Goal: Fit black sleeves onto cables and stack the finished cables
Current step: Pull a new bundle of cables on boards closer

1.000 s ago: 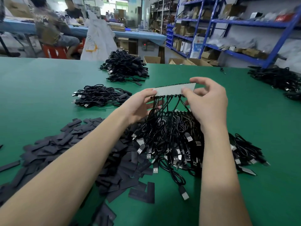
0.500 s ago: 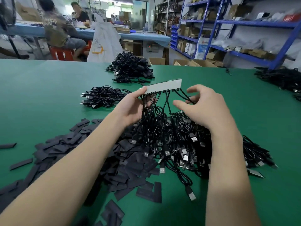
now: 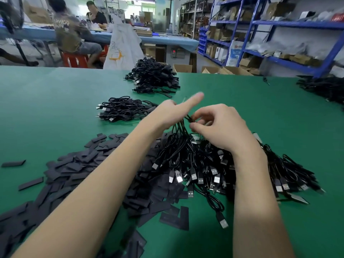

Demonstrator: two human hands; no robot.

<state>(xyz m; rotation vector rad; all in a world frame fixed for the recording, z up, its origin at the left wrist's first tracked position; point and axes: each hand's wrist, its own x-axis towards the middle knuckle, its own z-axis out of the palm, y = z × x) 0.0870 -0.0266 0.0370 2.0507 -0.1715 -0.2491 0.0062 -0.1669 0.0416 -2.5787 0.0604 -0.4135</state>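
Both hands work above the middle of the green table (image 3: 55, 101), over the heap of loose cables (image 3: 195, 164). The left hand (image 3: 167, 114) grips a gathered bunch of cable ends, its forefinger sticking out straight; the right hand (image 3: 219, 125) pinches one strand where the bunch meets, though motion blur makes it hard to say exactly which cable its fingertips have.

The hanging cables are looped through one another, so pulling one free may drag neighbours up with it or knot the heap tighter. A dragged plug could also scatter the black sleeves (image 3: 78, 170) spread toward the near left edge. The stacked cables (image 3: 121, 108) lie just beyond the left hand, close enough that a lifted tangle might sweep into them and mix finished with unfinished.
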